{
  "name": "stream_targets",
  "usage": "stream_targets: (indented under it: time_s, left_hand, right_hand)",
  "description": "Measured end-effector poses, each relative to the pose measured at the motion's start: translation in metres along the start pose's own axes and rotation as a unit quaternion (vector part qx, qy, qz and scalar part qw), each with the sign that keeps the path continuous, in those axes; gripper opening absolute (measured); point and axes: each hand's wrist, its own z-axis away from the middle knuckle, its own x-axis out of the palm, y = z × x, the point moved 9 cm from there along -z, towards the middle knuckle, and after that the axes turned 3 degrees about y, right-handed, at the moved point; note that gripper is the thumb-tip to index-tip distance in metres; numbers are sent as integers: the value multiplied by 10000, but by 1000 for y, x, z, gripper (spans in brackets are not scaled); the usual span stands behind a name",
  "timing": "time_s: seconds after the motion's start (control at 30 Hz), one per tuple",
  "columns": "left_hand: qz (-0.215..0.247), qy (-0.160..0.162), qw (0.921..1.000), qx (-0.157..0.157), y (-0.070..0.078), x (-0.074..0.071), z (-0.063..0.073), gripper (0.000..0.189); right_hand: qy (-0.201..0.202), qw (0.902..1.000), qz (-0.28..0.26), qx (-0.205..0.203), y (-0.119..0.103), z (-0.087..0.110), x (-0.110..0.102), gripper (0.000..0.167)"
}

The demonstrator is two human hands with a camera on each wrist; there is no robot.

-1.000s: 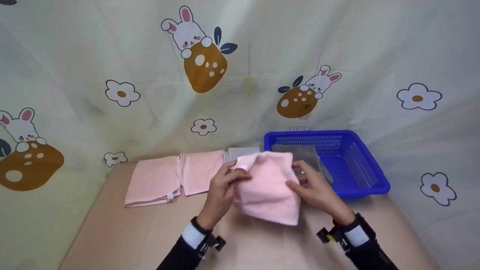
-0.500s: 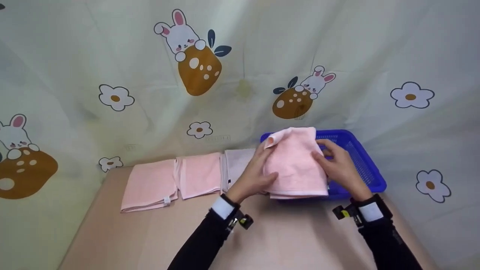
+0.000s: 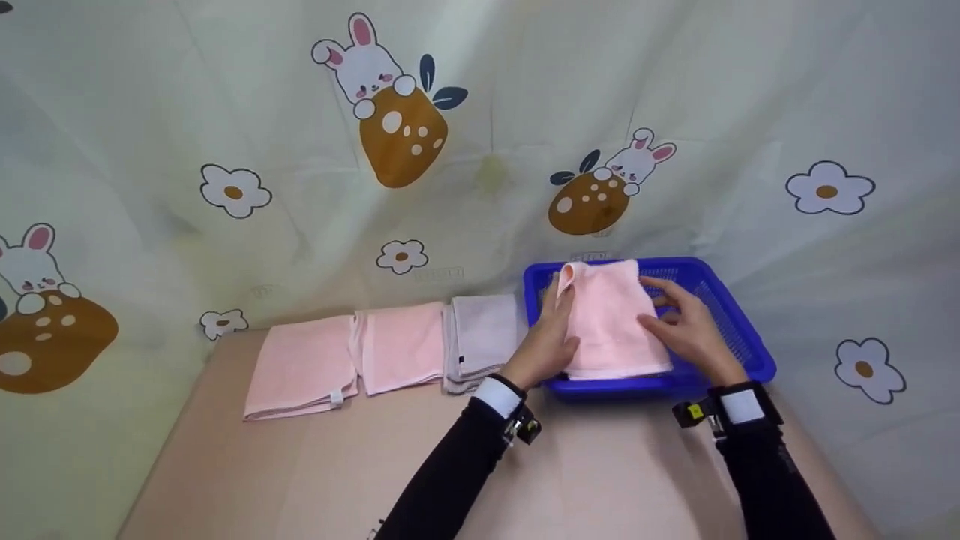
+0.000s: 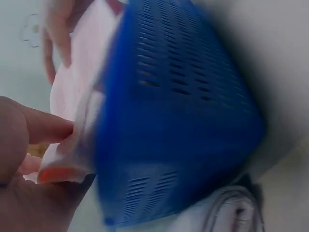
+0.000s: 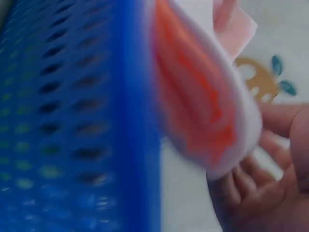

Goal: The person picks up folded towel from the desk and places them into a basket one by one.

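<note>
One big pale sheet (image 3: pixel 502 67) printed with bunnies, brownish fruit and flowers covers the whole back, and below it there's a beige table (image 3: pixel 315 472). Next size down is the blue plastic basket (image 3: pixel 622 387), walls full of little holes, sitting toward the right end near the sheet. Then the cloths, folded and lined up to its left: the far-left pink one (image 3: pixel 304 367), a second pink one (image 3: pixel 403 345) right beside it, and a greyish one (image 3: pixel 486 334) closest to the basket. A third pink cloth (image 3: pixel 611 319) is at the basket's mouth, orangey inside showing at a folded edge; can't tell how deep it sits. Both hands have hold of it: left hand (image 3: pixel 547 341) grips one side between thumb and fingers, right hand (image 3: pixel 690 330) pinches the opposite edge, thumb on the near face. Tiniest bits: a white tag (image 3: pixel 336 397) on the far-left cloth, plus a dark label (image 3: pixel 461 360) on the greyish one.
</note>
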Motion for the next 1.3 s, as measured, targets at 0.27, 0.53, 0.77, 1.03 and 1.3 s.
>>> stream_targets:
  time_s: [0.27, 0.53, 0.77, 1.03, 1.3]
  left_hand:
    - [-1910, 372, 9804, 316, -2, 17, 1, 45]
    - [-3258, 56, 9451, -254, -16, 14, 6, 38]
    - [-3121, -569, 9449, -810, -29, 22, 7, 47]
    - [-3402, -872, 9301, -1073, -33, 29, 5, 60]
    - [-3701, -1159, 9156, -1065, -32, 37, 2, 56]
  right_hand:
    - [70, 9986, 209, -490, 14, 5, 15, 54]
    - [402, 9926, 1051, -465, 20, 8, 27, 46]
    - [222, 9833, 1748, -450, 17, 5, 38, 43]
    - [64, 9796, 1969, -404, 18, 7, 41, 43]
    - [-90, 9766, 2132, -268, 24, 8, 42, 42]
